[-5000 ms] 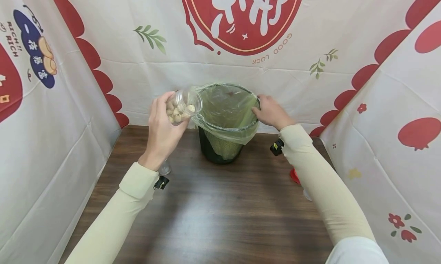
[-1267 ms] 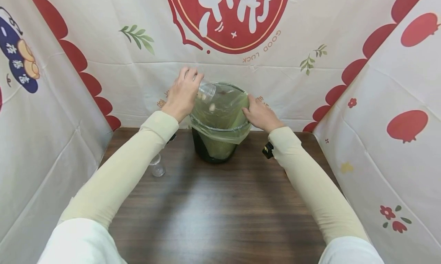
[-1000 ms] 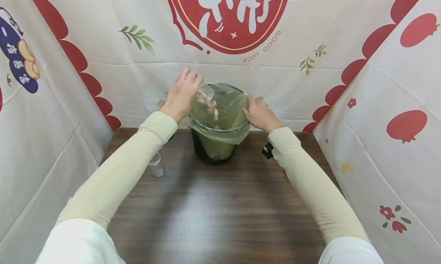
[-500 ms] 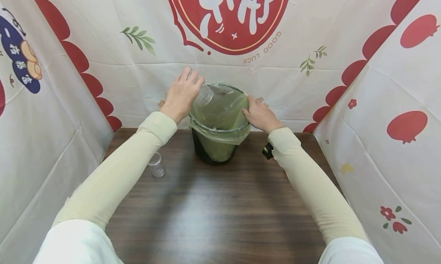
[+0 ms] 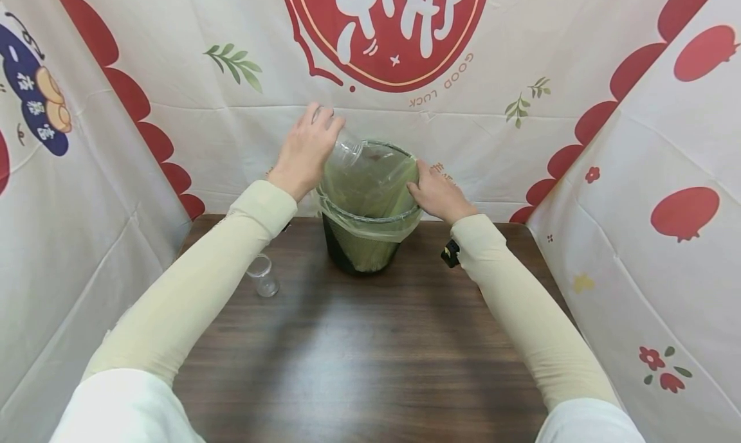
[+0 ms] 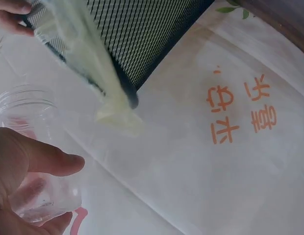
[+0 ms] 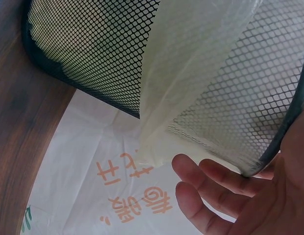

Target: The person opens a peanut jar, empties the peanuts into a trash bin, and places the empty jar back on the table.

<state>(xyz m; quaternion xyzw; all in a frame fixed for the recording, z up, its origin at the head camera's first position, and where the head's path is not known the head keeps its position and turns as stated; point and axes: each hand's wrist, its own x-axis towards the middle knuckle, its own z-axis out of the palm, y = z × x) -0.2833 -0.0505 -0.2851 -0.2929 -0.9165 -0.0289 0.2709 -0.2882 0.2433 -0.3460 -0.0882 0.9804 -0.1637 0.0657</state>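
In the head view my left hand [image 5: 307, 148] holds a clear plastic jar [image 5: 348, 148] tipped mouth-down over the left side of the bin's opening. No contents show in the jar [image 6: 63, 193] in the left wrist view, where thumb and fingers wrap it. A dark mesh trash bin [image 5: 338, 242] stands upright against the back cloth, lined with a pale green bag [image 5: 376, 227] folded over its rim. My right hand [image 5: 438, 191] grips the bin's right rim. The right wrist view shows its fingers curved outside the mesh [image 7: 269, 83]. The bin's bottom inside is hidden.
A small clear container [image 5: 266, 285] stands on the dark wooden table [image 5: 370, 353], close to my left forearm. Printed white cloth [image 5: 243, 141] walls the table at the back and both sides.
Five seconds ago the jar held pale, nut-like pieces beside the bin. My left hand then turned it over the opening and they fell in. Lately it rose slightly; the right hand stayed.
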